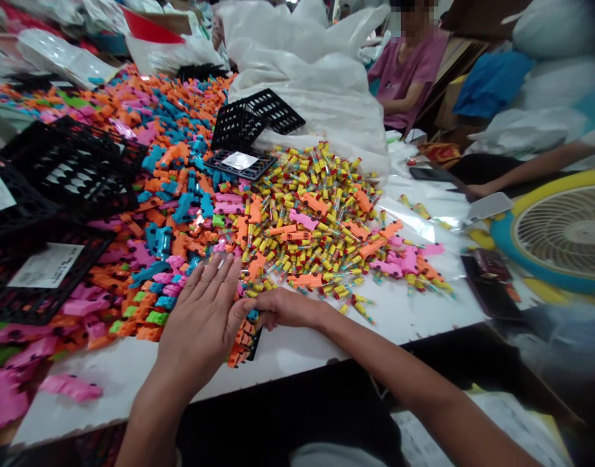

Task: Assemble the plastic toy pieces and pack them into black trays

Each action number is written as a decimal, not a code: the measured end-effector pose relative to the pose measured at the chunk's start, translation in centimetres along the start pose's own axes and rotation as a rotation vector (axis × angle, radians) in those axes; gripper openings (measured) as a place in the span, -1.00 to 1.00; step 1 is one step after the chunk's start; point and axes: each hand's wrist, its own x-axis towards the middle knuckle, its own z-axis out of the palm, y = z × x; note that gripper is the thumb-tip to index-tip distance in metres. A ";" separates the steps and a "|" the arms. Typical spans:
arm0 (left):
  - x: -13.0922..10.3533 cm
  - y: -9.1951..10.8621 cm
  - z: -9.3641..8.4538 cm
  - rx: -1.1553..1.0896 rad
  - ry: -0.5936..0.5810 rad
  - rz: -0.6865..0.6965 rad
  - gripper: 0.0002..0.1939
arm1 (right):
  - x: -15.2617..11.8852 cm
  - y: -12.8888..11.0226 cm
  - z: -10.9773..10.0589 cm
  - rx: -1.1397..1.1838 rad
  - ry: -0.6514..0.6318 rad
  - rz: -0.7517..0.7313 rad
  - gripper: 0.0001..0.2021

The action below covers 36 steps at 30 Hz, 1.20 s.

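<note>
My left hand (202,314) lies flat, fingers stretched out and together, over a row of small plastic toy cars (242,340) in orange. Beside it my right hand (282,307) is curled, its fingertips close to the left thumb. What those right fingers grip, if anything, is hidden. A black edge (254,345) shows under the right fingers, next to the orange toys. Just beyond the hands spreads a heap of small clear tubes with yellow wraps (297,253), with orange and pink toys on top. To the left, blue toy cars (158,241) mix with pink and green ones.
Black plastic lattice trays (83,165) with white labels lie at left; more trays (248,117) stand behind the tubes. A large white plastic bag (302,71) rises at the back. A yellow and blue fan (564,227) and a phone (489,206) are at right. A co-worker (409,84) sits beyond.
</note>
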 end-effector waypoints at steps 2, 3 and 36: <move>0.2 0.0 0.1 0.009 -0.008 -0.001 -0.35 | 0.4 0.1 0.4 0.027 -0.017 0.013 -0.73; 0.3 -0.1 0.1 0.016 -0.012 -0.001 -0.33 | 0.5 0.2 0.8 0.025 -0.004 0.016 -0.77; 0.5 1.2 -1.1 -0.071 -0.072 0.047 -0.36 | -2.5 -0.8 6.6 0.802 0.567 0.344 -0.63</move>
